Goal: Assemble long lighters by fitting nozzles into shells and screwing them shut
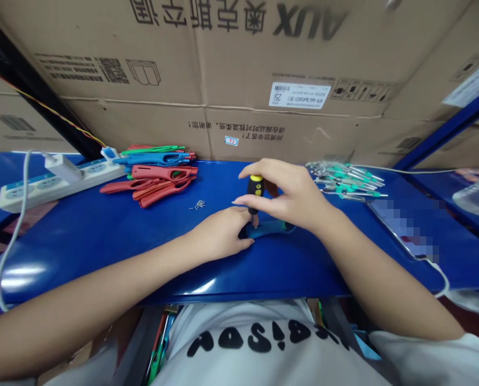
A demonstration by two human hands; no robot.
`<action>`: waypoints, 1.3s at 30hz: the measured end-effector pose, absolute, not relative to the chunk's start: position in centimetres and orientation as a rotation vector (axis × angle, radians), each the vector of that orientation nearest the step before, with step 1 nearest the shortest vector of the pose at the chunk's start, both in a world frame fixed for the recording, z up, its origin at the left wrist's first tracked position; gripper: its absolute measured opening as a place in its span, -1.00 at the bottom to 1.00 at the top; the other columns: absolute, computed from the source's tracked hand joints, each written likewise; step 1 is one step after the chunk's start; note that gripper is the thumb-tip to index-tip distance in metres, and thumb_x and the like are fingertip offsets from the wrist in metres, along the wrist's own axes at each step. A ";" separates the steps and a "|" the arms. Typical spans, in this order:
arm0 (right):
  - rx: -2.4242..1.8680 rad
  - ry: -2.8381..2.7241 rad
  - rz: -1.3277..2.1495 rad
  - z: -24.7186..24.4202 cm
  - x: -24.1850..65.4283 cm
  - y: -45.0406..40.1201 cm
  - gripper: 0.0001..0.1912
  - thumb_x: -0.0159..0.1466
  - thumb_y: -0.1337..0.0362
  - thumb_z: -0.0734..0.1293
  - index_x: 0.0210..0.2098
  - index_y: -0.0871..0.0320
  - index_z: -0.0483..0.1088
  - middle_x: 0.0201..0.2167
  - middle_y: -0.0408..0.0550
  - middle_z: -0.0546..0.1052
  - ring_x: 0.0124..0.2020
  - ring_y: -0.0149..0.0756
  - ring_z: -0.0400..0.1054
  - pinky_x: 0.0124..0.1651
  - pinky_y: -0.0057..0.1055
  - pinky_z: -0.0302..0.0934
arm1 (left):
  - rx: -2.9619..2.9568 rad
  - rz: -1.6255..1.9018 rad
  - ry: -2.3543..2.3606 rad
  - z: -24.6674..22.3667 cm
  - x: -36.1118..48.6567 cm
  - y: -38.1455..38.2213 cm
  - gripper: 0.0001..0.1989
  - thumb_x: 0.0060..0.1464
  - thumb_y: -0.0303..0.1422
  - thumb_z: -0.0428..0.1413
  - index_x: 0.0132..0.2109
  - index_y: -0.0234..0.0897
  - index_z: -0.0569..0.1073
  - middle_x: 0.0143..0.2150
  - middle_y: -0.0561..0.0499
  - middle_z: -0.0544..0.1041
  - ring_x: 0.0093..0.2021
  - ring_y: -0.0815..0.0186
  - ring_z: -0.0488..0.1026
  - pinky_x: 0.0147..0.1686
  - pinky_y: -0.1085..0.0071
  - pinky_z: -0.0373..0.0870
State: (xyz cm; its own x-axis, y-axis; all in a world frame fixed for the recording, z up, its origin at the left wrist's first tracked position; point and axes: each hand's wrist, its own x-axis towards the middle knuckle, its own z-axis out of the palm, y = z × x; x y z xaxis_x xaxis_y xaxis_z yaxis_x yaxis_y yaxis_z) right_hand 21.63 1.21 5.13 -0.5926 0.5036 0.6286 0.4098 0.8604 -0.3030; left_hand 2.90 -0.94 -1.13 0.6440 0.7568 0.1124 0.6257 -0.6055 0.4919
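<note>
A blue plastic handle piece (pixel 269 229) lies on the blue table in front of me. My left hand (pixel 227 233) grips its left end, with the fingertips partly hidden behind the screwdriver. In my right hand (pixel 289 193) is a black and yellow screwdriver (pixel 256 187), held upright between thumb and fingers. Its tip points down at the left part of the blue piece, close to my left fingers. Small screws (pixel 199 205) lie loose on the table, left of the piece and beyond my left hand.
Red, blue and green handles (pixel 162 179) are piled at the back left beside a white power strip (pixel 62 177). Green and metal parts (pixel 349 179) lie back right, near a cabled phone (pixel 404 228). A large cardboard box (pixel 231 64) stands behind the table (pixel 114 230).
</note>
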 end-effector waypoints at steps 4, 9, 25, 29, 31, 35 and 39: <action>-0.638 -2.211 0.227 4.2 21.9 1.3 -0.62 0.46 0.08 0.15 0.15 0.07 0.38 -0.03 0.04 0.55 -0.18 -0.22 0.47 -0.12 -0.24 0.40 | 2.466 0.462 1.021 -1.3 2.9 -0.5 -0.75 0.03 -0.45 0.19 -0.10 -0.26 0.46 -0.15 -0.06 0.54 -0.10 0.11 0.51 -0.07 0.24 0.46; -0.647 -2.122 0.261 3.5 22.6 1.4 -0.64 0.38 0.02 0.29 0.06 0.06 0.45 -0.22 -0.05 0.57 -0.35 -0.29 0.44 -0.22 -0.30 0.40 | 2.403 0.547 0.942 -1.5 2.5 -0.5 -0.74 0.07 -0.46 0.22 -0.07 -0.24 0.45 -0.09 -0.02 0.55 -0.05 0.17 0.50 0.01 0.26 0.42; -0.643 -2.170 0.329 3.6 22.4 0.6 -0.57 0.50 0.15 0.07 0.28 0.04 0.27 0.02 -0.01 0.54 -0.21 -0.31 0.47 -0.11 -0.29 0.40 | 2.445 0.611 0.860 -2.4 2.4 -0.4 -0.76 0.13 -0.43 0.19 -0.03 -0.24 0.43 -0.07 -0.03 0.52 -0.01 0.19 0.46 0.05 0.26 0.39; -0.619 -2.114 0.271 3.4 22.3 0.6 -0.66 0.43 0.11 0.24 0.11 0.09 0.41 -0.14 -0.04 0.58 -0.39 -0.38 0.41 -0.24 -0.37 0.37 | 2.457 0.619 0.849 -2.5 2.4 -0.4 -0.77 0.14 -0.42 0.19 -0.04 -0.25 0.42 -0.04 -0.05 0.52 0.02 0.18 0.45 0.09 0.25 0.38; -0.608 -2.076 0.092 3.2 22.4 0.8 -0.71 0.34 0.08 0.35 -0.05 0.11 0.48 -0.21 -0.03 0.59 -0.32 -0.30 0.44 -0.20 -0.35 0.37 | 2.468 0.626 0.848 -2.6 2.4 -0.4 -0.78 0.14 -0.42 0.19 -0.05 -0.26 0.42 -0.04 -0.05 0.52 0.02 0.17 0.45 0.09 0.25 0.38; -0.583 -2.191 0.199 2.9 22.5 0.8 -0.62 0.48 0.17 0.12 0.21 0.09 0.31 -0.08 0.01 0.57 -0.22 -0.29 0.47 -0.12 -0.31 0.38 | 2.475 0.610 0.864 -2.6 2.4 -0.4 -0.76 0.15 -0.40 0.19 -0.02 -0.25 0.43 -0.03 -0.06 0.52 0.01 0.18 0.45 0.08 0.25 0.39; -0.665 -2.203 0.276 2.9 22.3 0.8 -0.58 0.46 0.13 0.17 0.27 0.05 0.24 -0.04 -0.02 0.56 -0.32 -0.35 0.46 -0.21 -0.36 0.39 | 2.488 0.608 0.861 -2.5 2.4 -0.5 -0.78 0.15 -0.41 0.18 -0.04 -0.26 0.43 -0.04 -0.06 0.52 0.03 0.17 0.44 0.09 0.25 0.38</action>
